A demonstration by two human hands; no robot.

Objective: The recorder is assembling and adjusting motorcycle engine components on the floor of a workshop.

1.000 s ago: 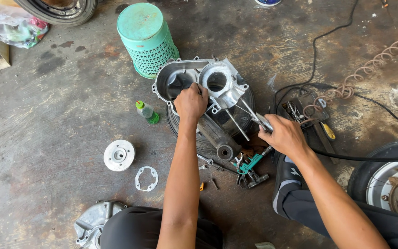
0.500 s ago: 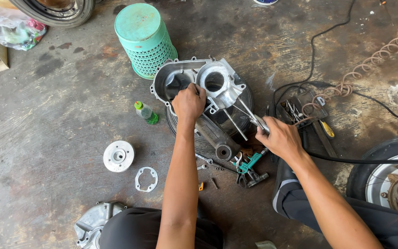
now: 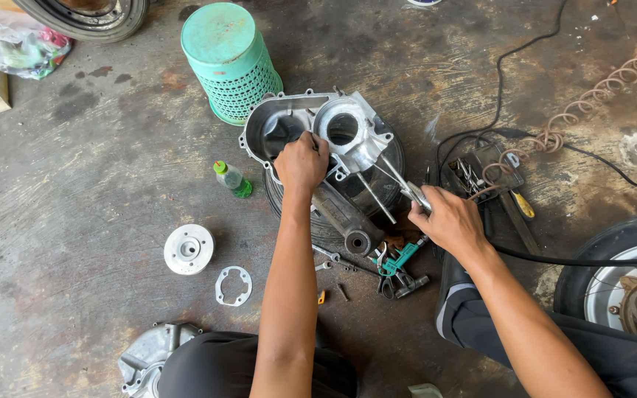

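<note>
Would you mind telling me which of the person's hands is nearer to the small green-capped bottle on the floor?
The left hand, gripping the engine casing just right of the bottle. The right hand is farther right, holding a metal tool.

light: bright, soft daylight all over | shadows: small and faint, close under things | glare: a little shine on the metal engine case [image 3: 318, 133] | focus: sharp near and far | blur: none | edges: bend a bit at the far corners
</note>
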